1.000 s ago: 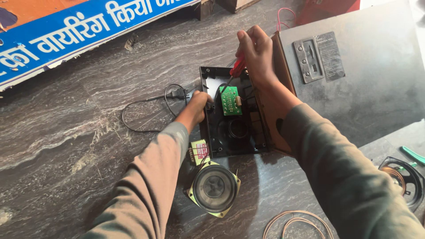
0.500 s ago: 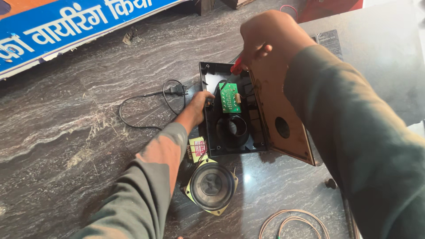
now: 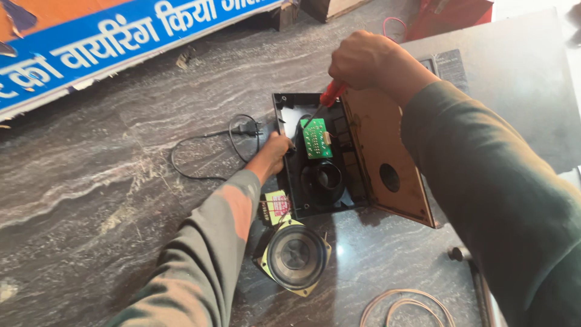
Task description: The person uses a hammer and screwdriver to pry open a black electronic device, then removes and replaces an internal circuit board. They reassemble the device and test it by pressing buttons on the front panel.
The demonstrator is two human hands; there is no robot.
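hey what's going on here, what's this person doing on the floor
A person is working on an opened speaker cabinet lying on a dark marbled stone surface. The right hand grips a red-handled screwdriver, its tip down at a small green circuit board inside the black panel. The left hand steadies that panel's edge. A loose speaker driver lies just below, a black power cord to the left.

A dark grey stone floor (image 3: 109, 200) with pale veins filled the scene. A blue and orange signboard (image 3: 91, 54) lay far left. Daylight glared off a grey panel (image 3: 520, 79) far right.
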